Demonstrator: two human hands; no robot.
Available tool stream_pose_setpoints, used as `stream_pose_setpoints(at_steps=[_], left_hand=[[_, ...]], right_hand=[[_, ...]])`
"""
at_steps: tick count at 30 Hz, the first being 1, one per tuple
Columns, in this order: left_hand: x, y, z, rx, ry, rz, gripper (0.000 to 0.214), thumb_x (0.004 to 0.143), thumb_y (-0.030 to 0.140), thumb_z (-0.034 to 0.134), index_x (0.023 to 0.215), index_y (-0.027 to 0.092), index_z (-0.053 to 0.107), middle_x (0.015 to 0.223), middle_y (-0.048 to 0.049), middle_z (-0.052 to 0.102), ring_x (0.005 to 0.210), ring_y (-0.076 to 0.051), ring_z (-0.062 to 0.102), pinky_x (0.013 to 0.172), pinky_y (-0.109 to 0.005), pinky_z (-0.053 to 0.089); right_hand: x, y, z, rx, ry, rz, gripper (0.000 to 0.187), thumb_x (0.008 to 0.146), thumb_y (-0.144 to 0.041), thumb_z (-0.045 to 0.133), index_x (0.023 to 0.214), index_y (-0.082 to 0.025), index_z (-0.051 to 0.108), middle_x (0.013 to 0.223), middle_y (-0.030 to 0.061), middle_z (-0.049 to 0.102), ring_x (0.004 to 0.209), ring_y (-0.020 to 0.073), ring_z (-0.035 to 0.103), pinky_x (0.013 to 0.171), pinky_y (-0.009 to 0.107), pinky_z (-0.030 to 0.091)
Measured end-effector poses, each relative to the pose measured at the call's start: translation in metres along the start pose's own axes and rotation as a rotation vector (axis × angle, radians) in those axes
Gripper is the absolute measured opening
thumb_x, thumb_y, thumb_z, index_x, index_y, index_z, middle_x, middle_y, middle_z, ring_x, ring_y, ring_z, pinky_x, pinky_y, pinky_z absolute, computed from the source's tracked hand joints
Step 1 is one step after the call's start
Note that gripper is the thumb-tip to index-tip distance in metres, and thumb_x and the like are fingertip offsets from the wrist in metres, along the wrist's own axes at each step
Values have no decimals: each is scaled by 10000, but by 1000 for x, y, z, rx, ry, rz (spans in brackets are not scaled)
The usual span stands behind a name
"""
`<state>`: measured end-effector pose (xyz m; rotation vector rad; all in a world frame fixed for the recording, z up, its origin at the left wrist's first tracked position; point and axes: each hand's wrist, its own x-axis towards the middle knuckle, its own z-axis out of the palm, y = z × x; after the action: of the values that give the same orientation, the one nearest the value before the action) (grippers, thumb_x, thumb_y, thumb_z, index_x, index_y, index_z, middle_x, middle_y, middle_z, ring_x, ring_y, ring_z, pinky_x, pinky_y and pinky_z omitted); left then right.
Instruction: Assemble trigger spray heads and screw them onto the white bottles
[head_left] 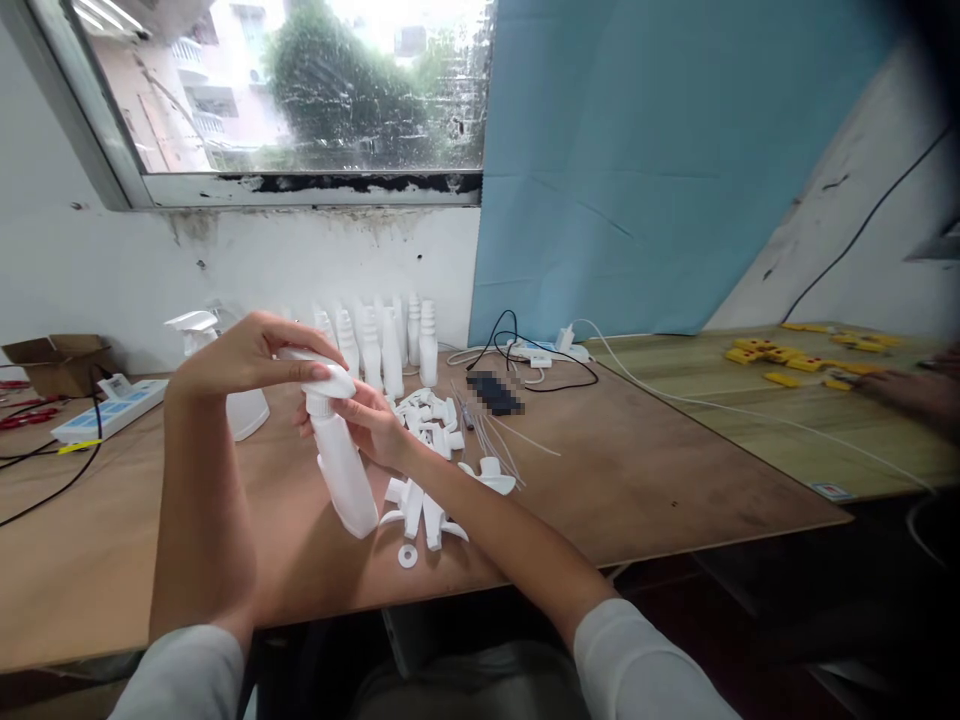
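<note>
A white spray bottle (345,480) tilts above the front of the table, its base toward me. From above, my left hand (262,355) grips the white trigger head on top, fingers on one side and thumb on the other. My right hand (367,425) is closed around the neck just below the head. Beside the bottle lie several loose white trigger heads (431,520), with more of them (427,415) heaped behind. A small white ring (407,556) rests near the table's front edge. Thin clear tubes (495,430) spread out right of the heap.
Several white bottles (390,350) without heads stand along the wall. Assembled spray bottles (247,410) are behind my left hand. A power strip (112,410) and cardboard box (64,365) sit left. Another person's hand (900,395) is by yellow pieces (780,355) on the right table.
</note>
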<state>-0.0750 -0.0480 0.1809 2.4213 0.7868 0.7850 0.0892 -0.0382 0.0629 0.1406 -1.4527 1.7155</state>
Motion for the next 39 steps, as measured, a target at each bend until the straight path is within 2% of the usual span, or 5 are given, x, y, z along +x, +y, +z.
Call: stream_pose_setpoints(at_steps=[5, 14, 19, 24, 39], left_hand=[[-1, -16, 6, -133, 58, 82, 178, 810, 264, 686, 896, 119, 744, 776, -88, 673, 560, -134, 593, 495, -256, 524], [1, -35, 4, -131, 58, 247, 262, 812, 380, 684, 877, 144, 778, 791, -141, 700, 778, -225, 605, 615, -348, 540], [3, -40, 5, -150, 49, 227, 241, 802, 386, 689, 913, 192, 781, 845, -132, 703, 786, -224, 636, 654, -363, 554], [8, -45, 9, -126, 90, 243, 220, 802, 414, 673, 838, 229, 789, 727, -100, 682, 687, -204, 599, 607, -352, 527], [9, -45, 12, -294, 158, 200, 177, 653, 379, 813, 728, 222, 784, 635, -83, 654, 577, -179, 568, 488, -303, 471]], right_hand=[[-4, 7, 0, -7, 94, -4, 331, 860, -484, 577, 953, -168, 608, 795, 55, 646, 696, 180, 611, 587, 265, 445], [-4, 4, 7, -69, 149, -13, 336, 775, -464, 669, 910, -170, 578, 770, 33, 603, 692, 161, 570, 678, 299, 474], [-2, 6, 9, -79, 194, -26, 413, 688, -445, 742, 934, -203, 515, 742, 7, 608, 696, 160, 577, 658, 287, 484], [-3, 7, 10, -90, 200, -34, 391, 775, -537, 602, 892, -165, 580, 773, 47, 628, 726, 170, 594, 679, 287, 486], [0, 12, 10, -78, 236, -52, 371, 725, -491, 687, 886, -185, 551, 738, 23, 641, 624, 146, 575, 630, 285, 483]])
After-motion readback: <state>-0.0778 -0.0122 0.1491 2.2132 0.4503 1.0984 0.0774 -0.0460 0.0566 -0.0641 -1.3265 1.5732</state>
